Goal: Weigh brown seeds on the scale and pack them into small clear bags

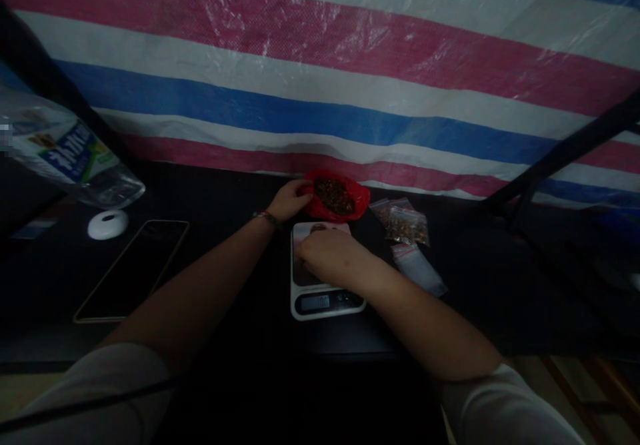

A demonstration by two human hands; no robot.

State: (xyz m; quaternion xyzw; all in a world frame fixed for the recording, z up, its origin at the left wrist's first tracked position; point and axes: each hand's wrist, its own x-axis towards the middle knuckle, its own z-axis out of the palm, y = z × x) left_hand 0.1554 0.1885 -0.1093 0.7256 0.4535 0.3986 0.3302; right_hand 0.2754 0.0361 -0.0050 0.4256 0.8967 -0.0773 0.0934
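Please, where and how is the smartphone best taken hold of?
Probably by both long edges of the smartphone, near its far end, coming from above: it lies flat and thin, and the left forearm overlaps its near right corner.

We see a labelled clear bottle (pixel 75 155) near a rounded white object (pixel 103 228) and a dark-screened phone (pixel 133 272) on a black table (pixel 500 285), before a striped red, white and blue sheet (pixel 320 78).

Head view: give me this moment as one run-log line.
left hand: at red bag of dark bits | right hand: over scale, grip unclear | right side: filled clear bags
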